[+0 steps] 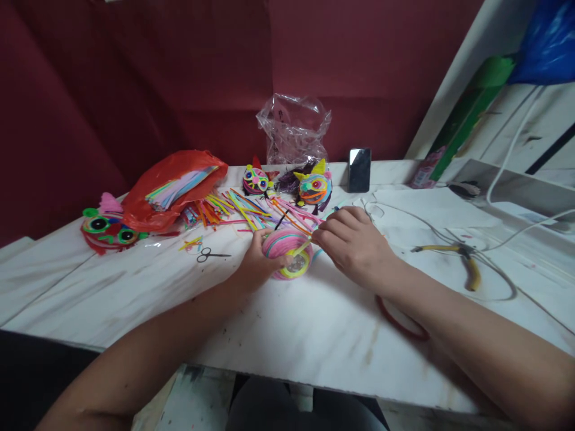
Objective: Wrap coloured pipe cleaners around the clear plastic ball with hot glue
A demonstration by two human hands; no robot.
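Observation:
My left hand [255,258] is wrapped round a ball wound from coloured pipe cleaners [287,251], pink on top and yellow-green below, held just above the white table [314,335]. My right hand [353,242] is closed in a pinch on a yellow pipe cleaner end [302,245] at the ball's right side. Loose coloured pipe cleaners [251,209] lie spread just behind the ball. Small black scissors [210,255] lie to the left of my left hand.
Two finished owl-like figures [257,179] [314,188] stand at the back, a red one [108,227] at far left. A red bag of pipe cleaners [173,185], a clear bag [294,129], a phone [360,169], yellow-handled pliers [462,257], white cables [494,179] and a red ring [398,320] are around.

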